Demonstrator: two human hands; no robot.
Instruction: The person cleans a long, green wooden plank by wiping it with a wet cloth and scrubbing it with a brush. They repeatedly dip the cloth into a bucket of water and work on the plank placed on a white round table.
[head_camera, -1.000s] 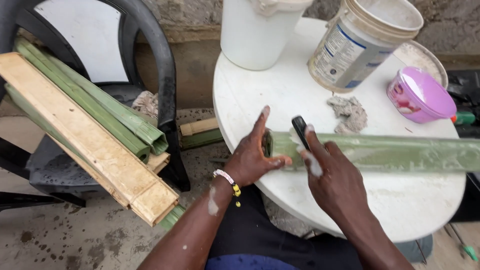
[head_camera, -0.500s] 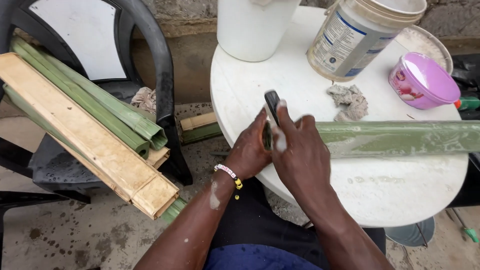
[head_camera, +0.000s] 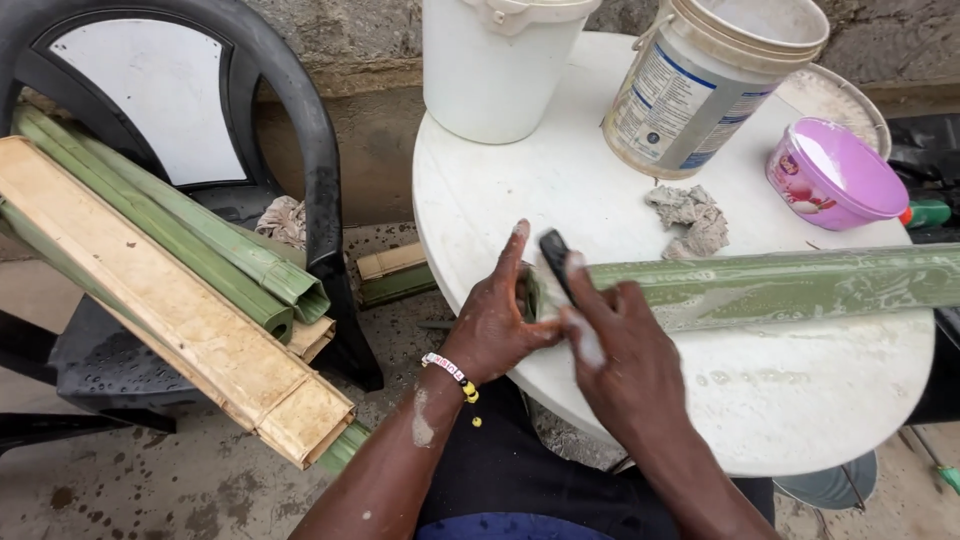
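Right hand (head_camera: 625, 345) covers the near end of the green stalk (head_camera: 780, 285), fingers closed round a dark tool (head_camera: 555, 262) whose tip is hidden. Left hand (head_camera: 500, 315) grips the stalk's end at centre frame. The stalk looks wet and smooth, running off the right edge across the round white table (head_camera: 800, 400).

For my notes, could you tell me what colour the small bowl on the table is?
The bowl is purple-pink with a white inside, seen in the head view.
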